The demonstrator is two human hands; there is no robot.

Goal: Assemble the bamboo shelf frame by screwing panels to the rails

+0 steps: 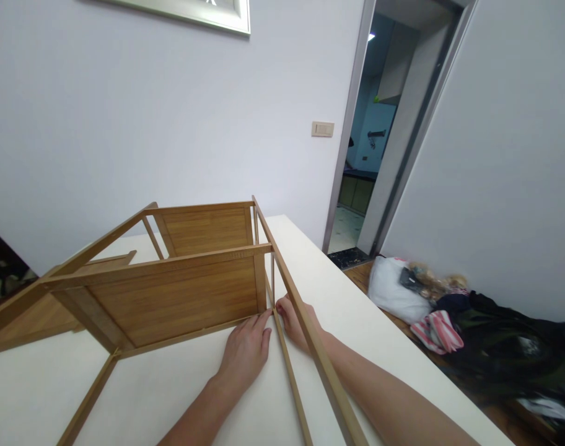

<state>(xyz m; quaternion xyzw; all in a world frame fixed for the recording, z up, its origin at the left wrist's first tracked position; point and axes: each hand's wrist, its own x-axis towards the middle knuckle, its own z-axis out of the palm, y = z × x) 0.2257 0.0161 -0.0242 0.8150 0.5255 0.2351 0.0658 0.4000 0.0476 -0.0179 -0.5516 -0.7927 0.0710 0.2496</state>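
A wooden rack (173,303) with framed shelf panels lies on its side on a white tabletop (171,402). My left hand (248,347) lies palm down in front of the nearer panel, its fingers stretched to that panel's lower right corner and its thumb apart. On the other side of a thin lower wooden rail (287,365), my right hand (297,319) has its fingers bent and closed at the same corner. Whatever is between those fingers is too small to make out. The rack's upper long rail (305,322) passes in front of my right hand and hides part of it.
A separate wooden panel (26,319) lies at the left, partly behind the rack. White wall rises beyond the table, with a light switch (322,129) and a doorway (357,204). Clothes and a white bag (394,288) are heaped on the floor at the right.
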